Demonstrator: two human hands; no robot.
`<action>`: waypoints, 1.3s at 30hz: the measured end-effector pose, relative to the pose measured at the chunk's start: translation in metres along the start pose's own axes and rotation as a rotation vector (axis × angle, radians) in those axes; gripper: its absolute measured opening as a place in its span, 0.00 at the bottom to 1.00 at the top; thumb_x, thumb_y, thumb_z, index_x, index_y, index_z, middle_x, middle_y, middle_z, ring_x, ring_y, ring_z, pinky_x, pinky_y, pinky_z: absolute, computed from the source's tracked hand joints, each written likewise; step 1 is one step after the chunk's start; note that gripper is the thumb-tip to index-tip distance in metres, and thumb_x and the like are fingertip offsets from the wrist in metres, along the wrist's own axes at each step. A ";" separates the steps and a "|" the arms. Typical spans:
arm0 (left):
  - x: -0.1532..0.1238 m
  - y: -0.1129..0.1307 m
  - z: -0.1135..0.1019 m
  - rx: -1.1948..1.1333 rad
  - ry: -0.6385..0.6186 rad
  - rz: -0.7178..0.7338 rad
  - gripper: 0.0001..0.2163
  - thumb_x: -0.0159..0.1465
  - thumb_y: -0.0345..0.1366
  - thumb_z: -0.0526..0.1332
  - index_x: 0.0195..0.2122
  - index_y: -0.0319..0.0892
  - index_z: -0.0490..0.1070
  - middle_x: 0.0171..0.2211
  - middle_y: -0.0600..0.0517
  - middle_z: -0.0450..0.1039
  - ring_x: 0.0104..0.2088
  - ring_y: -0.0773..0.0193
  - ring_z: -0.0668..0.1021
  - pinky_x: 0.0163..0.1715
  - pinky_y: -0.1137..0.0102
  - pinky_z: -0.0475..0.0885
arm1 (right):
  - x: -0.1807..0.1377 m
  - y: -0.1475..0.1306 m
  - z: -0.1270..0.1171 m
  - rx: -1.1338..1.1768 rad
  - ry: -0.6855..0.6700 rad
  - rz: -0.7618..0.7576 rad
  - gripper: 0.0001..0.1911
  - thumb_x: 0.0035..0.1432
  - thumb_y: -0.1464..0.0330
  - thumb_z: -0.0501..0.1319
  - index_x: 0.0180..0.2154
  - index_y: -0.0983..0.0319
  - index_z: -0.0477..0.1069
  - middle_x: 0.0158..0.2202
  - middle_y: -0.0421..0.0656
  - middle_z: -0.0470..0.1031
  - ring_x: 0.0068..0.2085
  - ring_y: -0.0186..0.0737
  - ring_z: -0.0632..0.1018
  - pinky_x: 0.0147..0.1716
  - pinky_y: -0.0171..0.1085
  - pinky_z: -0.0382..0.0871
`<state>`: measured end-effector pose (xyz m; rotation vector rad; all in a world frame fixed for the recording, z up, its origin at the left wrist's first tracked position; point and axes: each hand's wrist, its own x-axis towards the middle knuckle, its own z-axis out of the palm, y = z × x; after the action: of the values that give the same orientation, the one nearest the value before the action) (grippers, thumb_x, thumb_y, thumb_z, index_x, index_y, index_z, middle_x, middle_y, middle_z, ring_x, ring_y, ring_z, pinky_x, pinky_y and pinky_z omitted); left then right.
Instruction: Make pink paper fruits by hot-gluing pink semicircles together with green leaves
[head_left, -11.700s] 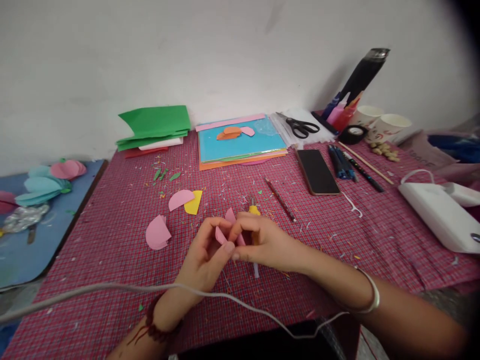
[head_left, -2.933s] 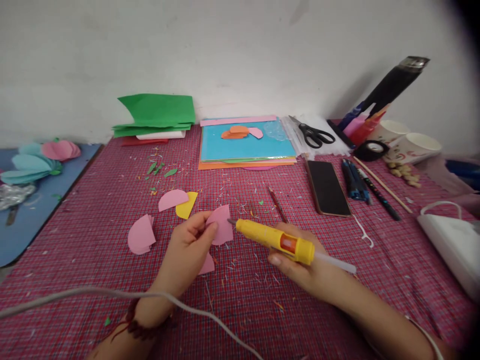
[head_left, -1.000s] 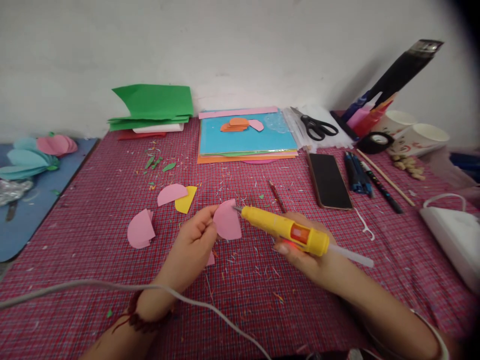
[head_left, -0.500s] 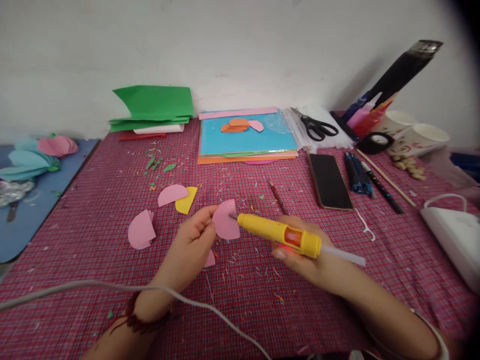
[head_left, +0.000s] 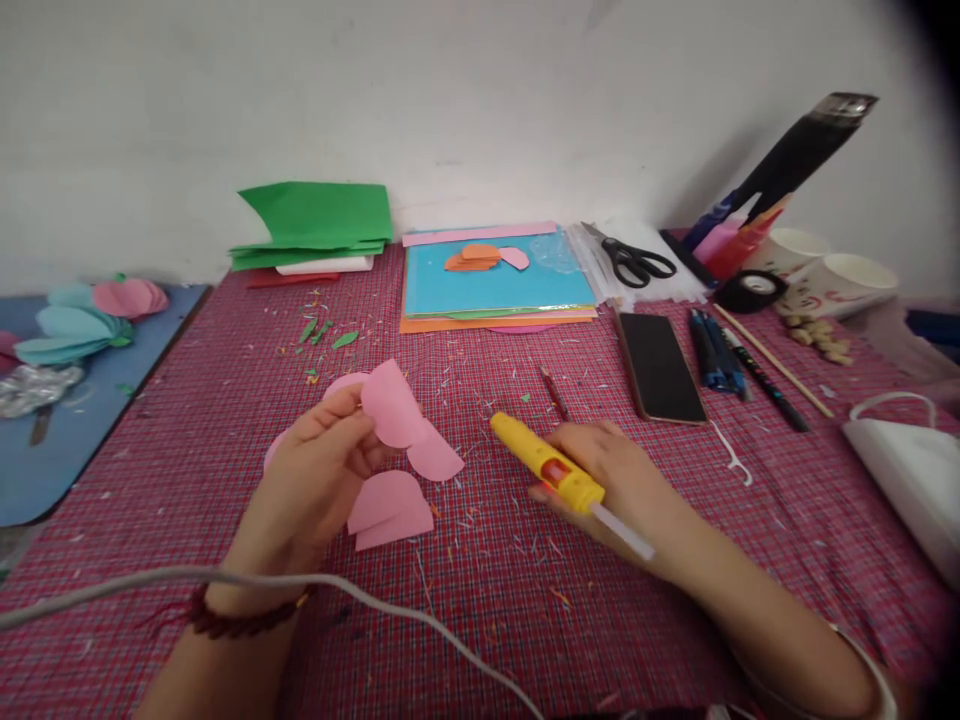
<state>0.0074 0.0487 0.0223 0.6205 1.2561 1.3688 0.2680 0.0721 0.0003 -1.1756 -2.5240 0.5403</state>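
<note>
Pinched in my left hand point(head_left: 330, 450) is a pink half-round paper piece point(head_left: 393, 405), raised above the cloth. Another pink paper piece point(head_left: 436, 455) shows just behind its lower right edge; I cannot tell whether the two touch. Below my left hand lie overlapping pink half-round pieces point(head_left: 391, 505). More pink paper is partly hidden behind that hand. My right hand point(head_left: 607, 470) is wrapped round a yellow hot glue gun point(head_left: 544, 460), its nozzle pointing up and left, apart from the paper. A clear glue stick point(head_left: 622, 530) sticks out of its rear.
A cable point(head_left: 330, 578) crosses in front of my left wrist. Right of the glue gun are a pencil point(head_left: 555, 392), a phone point(head_left: 660, 368) and pens point(head_left: 716, 350). Scissors point(head_left: 634, 262) and coloured sheets point(head_left: 495, 285) lie at the back. Paper flowers point(head_left: 82, 325) rest on a blue mat at left.
My left hand has moved left with the pink paper, and the piece has turned. The glue gun's nozzle has come away from the paper and tilts more steeply. The yellow piece is now hidden.
</note>
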 end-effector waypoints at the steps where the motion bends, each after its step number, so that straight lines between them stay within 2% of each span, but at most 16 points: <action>1: 0.000 0.002 -0.001 -0.009 0.004 -0.004 0.09 0.52 0.26 0.63 0.35 0.39 0.77 0.32 0.52 0.77 0.29 0.69 0.77 0.30 0.75 0.74 | 0.001 0.003 0.002 -0.073 0.008 0.025 0.07 0.58 0.65 0.61 0.35 0.62 0.67 0.32 0.43 0.73 0.34 0.44 0.74 0.36 0.44 0.64; 6: -0.003 -0.009 0.006 0.010 -0.133 -0.075 0.07 0.52 0.29 0.64 0.33 0.37 0.77 0.26 0.52 0.76 0.25 0.68 0.77 0.28 0.74 0.74 | 0.002 0.014 0.007 -0.257 -0.028 0.120 0.18 0.53 0.68 0.64 0.45 0.67 0.69 0.44 0.52 0.73 0.45 0.54 0.74 0.45 0.51 0.65; 9: -0.008 -0.018 0.014 0.002 -0.185 -0.083 0.05 0.53 0.29 0.64 0.32 0.38 0.76 0.25 0.53 0.76 0.25 0.70 0.76 0.27 0.75 0.73 | 0.000 0.009 0.002 -0.180 0.089 0.081 0.17 0.55 0.68 0.62 0.47 0.64 0.69 0.50 0.52 0.70 0.50 0.55 0.71 0.50 0.54 0.62; 12: -0.013 -0.022 0.025 -0.013 -0.197 -0.053 0.05 0.54 0.29 0.63 0.32 0.39 0.75 0.27 0.54 0.76 0.26 0.71 0.76 0.29 0.75 0.73 | 0.003 -0.010 -0.003 0.198 0.209 0.081 0.11 0.60 0.67 0.58 0.45 0.61 0.68 0.45 0.48 0.72 0.45 0.46 0.74 0.46 0.48 0.67; 15: -0.017 -0.022 0.038 0.031 -0.256 0.007 0.06 0.57 0.30 0.61 0.36 0.40 0.75 0.30 0.53 0.77 0.29 0.69 0.77 0.33 0.72 0.73 | 0.014 -0.033 -0.004 0.747 0.122 0.088 0.10 0.61 0.63 0.57 0.44 0.60 0.66 0.38 0.44 0.73 0.36 0.38 0.74 0.34 0.38 0.69; 17: -0.018 -0.020 0.042 0.114 -0.315 0.072 0.08 0.60 0.31 0.59 0.39 0.40 0.74 0.32 0.52 0.77 0.31 0.68 0.77 0.35 0.71 0.72 | 0.023 -0.042 -0.001 0.887 0.107 0.093 0.07 0.59 0.64 0.58 0.36 0.61 0.66 0.32 0.40 0.70 0.31 0.34 0.71 0.29 0.35 0.66; 21: -0.004 -0.009 0.029 0.524 -0.554 0.210 0.13 0.62 0.32 0.56 0.47 0.43 0.71 0.40 0.49 0.77 0.38 0.63 0.77 0.41 0.65 0.71 | 0.035 -0.035 0.007 0.867 0.211 0.172 0.09 0.56 0.66 0.58 0.26 0.60 0.61 0.24 0.36 0.62 0.26 0.31 0.64 0.25 0.34 0.59; 22: 0.003 -0.006 0.022 0.693 -0.643 0.284 0.15 0.61 0.31 0.57 0.49 0.43 0.70 0.44 0.48 0.76 0.43 0.60 0.76 0.45 0.62 0.70 | 0.035 -0.030 0.010 0.892 0.224 0.201 0.09 0.56 0.65 0.58 0.26 0.60 0.60 0.24 0.35 0.62 0.26 0.31 0.64 0.24 0.34 0.59; 24: 0.019 -0.003 0.007 1.094 -0.673 0.492 0.20 0.57 0.26 0.58 0.51 0.43 0.70 0.51 0.46 0.72 0.52 0.55 0.71 0.54 0.58 0.63 | 0.035 -0.018 0.014 0.969 0.242 0.262 0.10 0.55 0.64 0.59 0.27 0.60 0.59 0.24 0.35 0.62 0.25 0.31 0.65 0.24 0.34 0.60; 26: 0.036 -0.003 -0.004 1.380 -0.736 0.566 0.24 0.52 0.23 0.57 0.52 0.43 0.69 0.51 0.46 0.71 0.52 0.54 0.70 0.54 0.56 0.61 | 0.034 -0.009 0.017 1.037 0.248 0.308 0.11 0.54 0.63 0.59 0.28 0.59 0.58 0.23 0.35 0.61 0.24 0.30 0.65 0.23 0.34 0.60; 28: 0.050 -0.006 -0.010 1.501 -0.761 0.545 0.21 0.51 0.24 0.59 0.47 0.43 0.72 0.46 0.46 0.72 0.46 0.54 0.71 0.48 0.59 0.64 | 0.033 -0.004 0.019 1.065 0.248 0.319 0.11 0.54 0.63 0.60 0.27 0.59 0.58 0.23 0.34 0.61 0.23 0.30 0.65 0.23 0.34 0.60; 30: 0.059 -0.007 -0.009 1.514 -0.766 0.502 0.12 0.49 0.27 0.62 0.36 0.42 0.74 0.35 0.49 0.72 0.37 0.58 0.71 0.39 0.64 0.65 | 0.033 -0.003 0.018 1.051 0.248 0.302 0.12 0.53 0.64 0.60 0.26 0.60 0.58 0.22 0.34 0.60 0.23 0.29 0.64 0.23 0.33 0.59; 32: 0.061 -0.003 -0.006 1.491 -0.769 0.478 0.03 0.49 0.29 0.64 0.25 0.42 0.71 0.26 0.53 0.69 0.30 0.62 0.69 0.34 0.67 0.63 | 0.033 -0.004 0.015 1.028 0.244 0.279 0.12 0.53 0.64 0.60 0.26 0.60 0.58 0.23 0.35 0.61 0.24 0.29 0.64 0.23 0.33 0.59; 33: 0.058 0.000 -0.005 1.485 -0.765 0.479 0.05 0.50 0.30 0.64 0.21 0.42 0.68 0.24 0.55 0.66 0.27 0.64 0.67 0.32 0.69 0.62 | 0.033 -0.005 0.014 1.021 0.240 0.274 0.12 0.53 0.64 0.60 0.26 0.60 0.58 0.23 0.35 0.61 0.24 0.29 0.64 0.23 0.33 0.60; 36: 0.037 0.016 -0.002 1.393 -0.690 0.467 0.06 0.57 0.33 0.60 0.23 0.42 0.67 0.23 0.55 0.65 0.25 0.67 0.66 0.27 0.72 0.61 | 0.031 -0.008 0.011 1.031 0.219 0.288 0.12 0.54 0.64 0.60 0.26 0.60 0.57 0.23 0.35 0.61 0.23 0.28 0.66 0.23 0.33 0.62; 39: 0.008 0.023 -0.002 0.991 -0.561 0.264 0.03 0.58 0.34 0.60 0.31 0.43 0.73 0.25 0.54 0.68 0.23 0.68 0.68 0.22 0.74 0.61 | 0.031 -0.009 0.013 1.091 0.183 0.308 0.11 0.54 0.64 0.60 0.28 0.60 0.58 0.23 0.34 0.62 0.22 0.28 0.68 0.22 0.33 0.66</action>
<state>-0.0046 0.0596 0.0409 1.7627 1.3468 0.5908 0.2378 0.0880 -0.0035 -1.0426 -1.4466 1.5227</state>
